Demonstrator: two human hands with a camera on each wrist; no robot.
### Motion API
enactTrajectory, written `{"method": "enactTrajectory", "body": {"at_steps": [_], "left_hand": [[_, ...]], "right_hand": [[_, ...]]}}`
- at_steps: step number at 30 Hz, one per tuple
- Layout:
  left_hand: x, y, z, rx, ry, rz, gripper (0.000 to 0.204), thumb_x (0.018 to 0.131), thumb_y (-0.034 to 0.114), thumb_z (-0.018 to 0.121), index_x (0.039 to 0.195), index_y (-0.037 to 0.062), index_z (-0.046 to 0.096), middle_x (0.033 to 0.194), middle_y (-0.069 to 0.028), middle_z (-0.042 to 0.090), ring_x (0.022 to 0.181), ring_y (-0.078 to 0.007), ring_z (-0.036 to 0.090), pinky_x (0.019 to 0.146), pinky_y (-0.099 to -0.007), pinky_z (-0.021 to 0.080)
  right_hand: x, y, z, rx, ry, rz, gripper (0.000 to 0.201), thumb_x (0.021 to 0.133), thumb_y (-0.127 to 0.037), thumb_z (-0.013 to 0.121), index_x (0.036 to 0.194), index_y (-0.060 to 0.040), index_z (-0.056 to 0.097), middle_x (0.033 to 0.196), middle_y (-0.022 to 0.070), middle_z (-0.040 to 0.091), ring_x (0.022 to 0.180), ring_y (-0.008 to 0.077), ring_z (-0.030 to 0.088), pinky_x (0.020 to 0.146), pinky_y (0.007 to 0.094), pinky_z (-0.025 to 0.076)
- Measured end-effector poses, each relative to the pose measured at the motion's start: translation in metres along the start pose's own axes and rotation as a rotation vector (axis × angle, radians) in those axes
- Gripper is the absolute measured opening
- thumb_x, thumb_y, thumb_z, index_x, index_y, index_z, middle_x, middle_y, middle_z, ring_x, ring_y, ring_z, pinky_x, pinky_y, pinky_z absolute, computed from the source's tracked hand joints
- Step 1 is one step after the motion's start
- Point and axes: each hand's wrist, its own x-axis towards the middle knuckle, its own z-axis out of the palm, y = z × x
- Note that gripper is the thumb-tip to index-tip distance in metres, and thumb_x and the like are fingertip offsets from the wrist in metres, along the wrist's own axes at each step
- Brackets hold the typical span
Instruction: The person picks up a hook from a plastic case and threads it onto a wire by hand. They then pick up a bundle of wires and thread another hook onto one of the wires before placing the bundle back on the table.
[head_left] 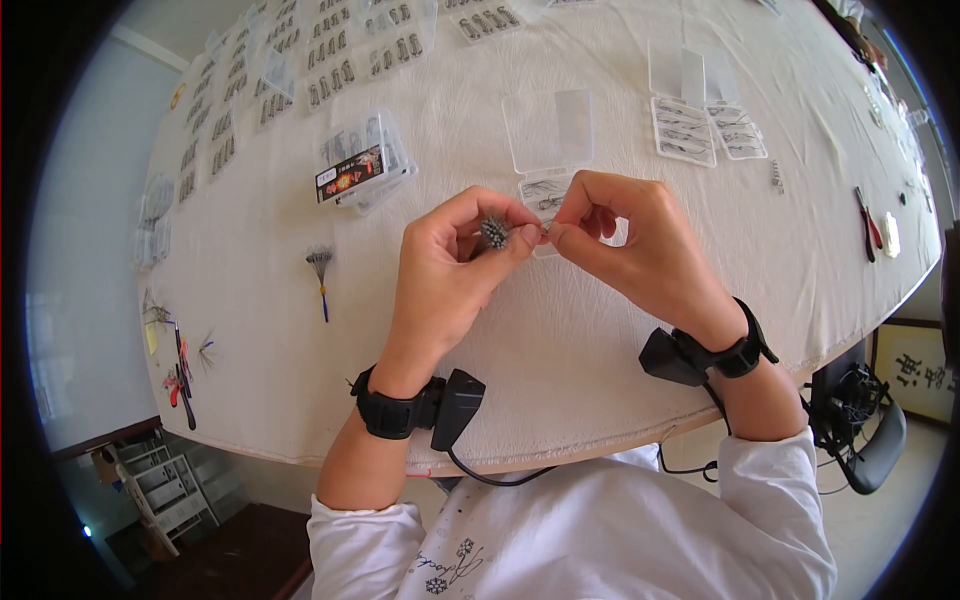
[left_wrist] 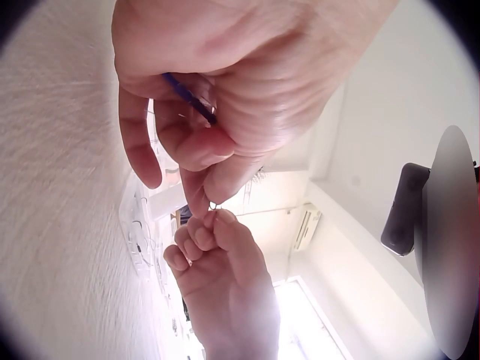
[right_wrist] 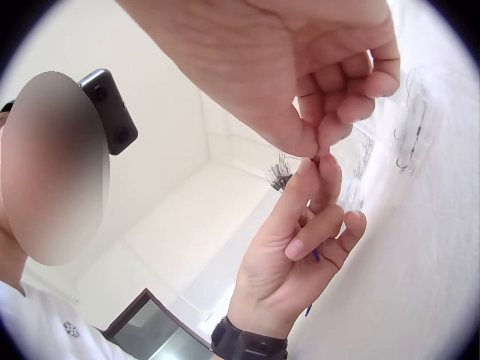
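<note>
The left hand [head_left: 450, 260] grips a bundle of thin dark wires [head_left: 494, 232]; its blue stem [left_wrist: 187, 97] runs through the palm in the left wrist view. Left thumb and forefinger meet the tips of the right hand [head_left: 640, 235], which pinches a tiny metal piece [left_wrist: 214, 205], mostly hidden by the fingertips. In the right wrist view the bundle's wire ends [right_wrist: 280, 178] fan out beside the left thumb. Just beyond the hands lies an open clear box [head_left: 541, 192] with hooks inside, its lid raised at the far side.
Stacked clear boxes [head_left: 365, 160] with a black label stand left of the hands. Another wire bundle [head_left: 319, 262] lies nearer. Two filled boxes [head_left: 684, 132] are at the right, pliers [head_left: 867, 225] at the far right, more tools [head_left: 182, 380] at the left edge. Rows of hook packs cover the far left.
</note>
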Motion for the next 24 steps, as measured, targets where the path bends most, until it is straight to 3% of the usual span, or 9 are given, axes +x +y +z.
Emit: {"method": "enactTrajectory", "body": {"at_steps": [6, 24], "left_hand": [[-0.0006, -0.0015, -0.0004, 0.021, 0.042, 0.036, 0.013, 0.09, 0.019, 0.072, 0.095, 0.0086, 0.066, 0.071, 0.008, 0.059, 0.053, 0.0034, 0.04, 0.045, -0.0154, 0.027], [-0.0017, -0.0004, 0.0003, -0.011, 0.034, 0.013, 0.016, 0.09, 0.02, 0.073, 0.096, 0.0078, 0.066, 0.079, 0.0086, 0.06, 0.056, 0.0038, 0.039, 0.047, -0.0152, 0.027]], "right_hand": [[0.0, 0.0017, 0.0016, 0.025, 0.005, -0.02, 0.012, 0.082, -0.01, 0.068, 0.083, 0.001, 0.065, 0.069, 0.0066, 0.063, 0.063, 0.0142, 0.055, 0.062, 0.0284, 0.044], [0.0009, 0.0054, 0.0043, 0.034, 0.016, -0.019, 0.011, 0.083, -0.011, 0.069, 0.086, -0.0005, 0.067, 0.07, 0.0047, 0.063, 0.063, 0.0136, 0.051, 0.061, 0.0282, 0.042]]}}
